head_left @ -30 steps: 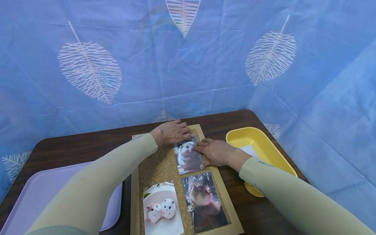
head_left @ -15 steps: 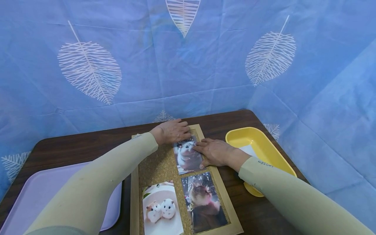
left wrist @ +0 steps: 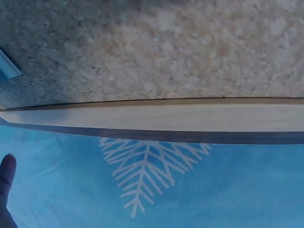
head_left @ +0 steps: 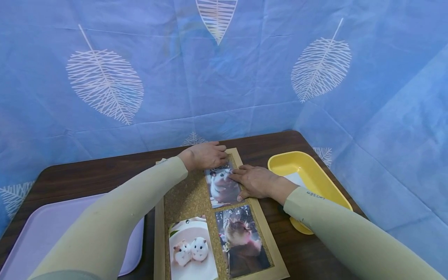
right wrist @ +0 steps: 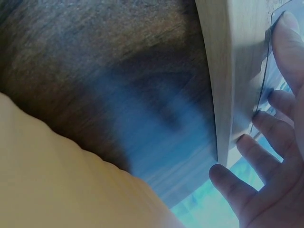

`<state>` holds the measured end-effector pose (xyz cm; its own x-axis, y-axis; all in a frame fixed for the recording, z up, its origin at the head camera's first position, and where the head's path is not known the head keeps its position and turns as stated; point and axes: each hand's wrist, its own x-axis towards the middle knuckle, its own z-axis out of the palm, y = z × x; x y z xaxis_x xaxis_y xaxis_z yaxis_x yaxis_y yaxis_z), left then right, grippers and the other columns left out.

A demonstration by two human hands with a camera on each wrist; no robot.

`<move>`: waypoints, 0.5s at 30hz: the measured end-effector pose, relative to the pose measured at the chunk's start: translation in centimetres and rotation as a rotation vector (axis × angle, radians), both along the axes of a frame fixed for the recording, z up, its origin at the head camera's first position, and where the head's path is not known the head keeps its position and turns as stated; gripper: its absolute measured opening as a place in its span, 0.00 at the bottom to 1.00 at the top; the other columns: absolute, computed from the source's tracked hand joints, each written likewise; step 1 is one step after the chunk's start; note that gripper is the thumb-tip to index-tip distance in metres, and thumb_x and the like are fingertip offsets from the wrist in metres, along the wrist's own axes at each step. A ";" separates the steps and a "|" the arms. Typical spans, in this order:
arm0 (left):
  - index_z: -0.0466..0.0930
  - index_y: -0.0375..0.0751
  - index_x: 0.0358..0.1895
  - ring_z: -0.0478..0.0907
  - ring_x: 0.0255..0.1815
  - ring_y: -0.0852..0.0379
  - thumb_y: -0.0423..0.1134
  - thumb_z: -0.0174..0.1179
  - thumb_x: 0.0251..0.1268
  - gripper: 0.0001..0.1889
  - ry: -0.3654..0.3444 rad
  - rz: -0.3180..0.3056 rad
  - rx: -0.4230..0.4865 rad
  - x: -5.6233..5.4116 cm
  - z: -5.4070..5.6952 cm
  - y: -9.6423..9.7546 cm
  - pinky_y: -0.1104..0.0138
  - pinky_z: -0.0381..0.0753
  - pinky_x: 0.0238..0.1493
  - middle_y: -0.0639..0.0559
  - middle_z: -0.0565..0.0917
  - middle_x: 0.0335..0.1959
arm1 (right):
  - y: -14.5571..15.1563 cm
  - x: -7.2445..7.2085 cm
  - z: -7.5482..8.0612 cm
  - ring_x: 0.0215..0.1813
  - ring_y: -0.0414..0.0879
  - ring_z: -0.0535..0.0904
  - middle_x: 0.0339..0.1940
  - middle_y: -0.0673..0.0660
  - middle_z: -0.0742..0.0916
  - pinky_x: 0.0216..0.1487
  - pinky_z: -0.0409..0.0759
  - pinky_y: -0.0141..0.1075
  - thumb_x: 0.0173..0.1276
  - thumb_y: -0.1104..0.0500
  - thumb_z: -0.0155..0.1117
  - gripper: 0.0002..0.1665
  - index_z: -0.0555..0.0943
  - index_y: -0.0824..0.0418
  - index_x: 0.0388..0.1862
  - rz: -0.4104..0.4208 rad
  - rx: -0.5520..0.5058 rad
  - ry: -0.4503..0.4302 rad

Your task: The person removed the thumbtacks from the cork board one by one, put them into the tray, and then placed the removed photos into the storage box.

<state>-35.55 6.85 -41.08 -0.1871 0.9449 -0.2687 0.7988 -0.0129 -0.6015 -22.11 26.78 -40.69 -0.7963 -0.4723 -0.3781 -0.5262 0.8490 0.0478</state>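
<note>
A framed cork board [head_left: 185,194] lies on the table with three photos on it. My left hand [head_left: 206,155] is at the top edge of the upper photo [head_left: 222,188], which shows a pale hamster. Its fingers bend down over that edge, and I cannot tell if they pinch something. From the right, my right hand [head_left: 257,181] presses the same photo with its fingers stretched out; in the right wrist view the fingertips [right wrist: 247,142] reach over the wooden frame [right wrist: 221,80]. Below are a photo of two hamsters [head_left: 192,249] and a darker hamster photo [head_left: 245,241].
To the left sits a lilac tray [head_left: 52,229], partly behind the left sleeve. A yellow tray [head_left: 325,182] with white paper [head_left: 295,179] inside stands right of the board. A small yellow rounded thing [head_left: 301,227] shows under the right forearm. Blue cloth [head_left: 224,85] hangs behind the table.
</note>
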 end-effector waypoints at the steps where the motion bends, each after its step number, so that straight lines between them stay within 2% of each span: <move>1: 0.75 0.56 0.74 0.72 0.60 0.53 0.40 0.54 0.84 0.21 0.010 0.001 -0.006 0.0 -0.1 0.0 0.53 0.74 0.65 0.57 0.78 0.69 | 0.0 0.0 0.0 0.85 0.60 0.60 0.86 0.58 0.66 0.82 0.62 0.53 0.74 0.31 0.61 0.50 0.61 0.53 0.86 0.000 0.000 0.001; 7: 0.68 0.53 0.77 0.71 0.66 0.50 0.43 0.45 0.89 0.21 0.076 0.011 -0.025 0.0 -0.7 -0.5 0.52 0.72 0.68 0.53 0.74 0.72 | 0.0 0.0 0.0 0.85 0.60 0.60 0.86 0.57 0.66 0.82 0.63 0.53 0.75 0.31 0.61 0.50 0.62 0.53 0.86 0.001 -0.003 0.003; 15: 0.69 0.53 0.73 0.71 0.62 0.49 0.45 0.42 0.90 0.18 0.113 -0.002 -0.011 0.1 -1.0 -0.7 0.52 0.70 0.66 0.52 0.74 0.68 | 0.0 0.0 0.1 0.85 0.60 0.60 0.86 0.57 0.66 0.82 0.63 0.54 0.75 0.31 0.61 0.50 0.61 0.53 0.86 -0.007 -0.008 -0.007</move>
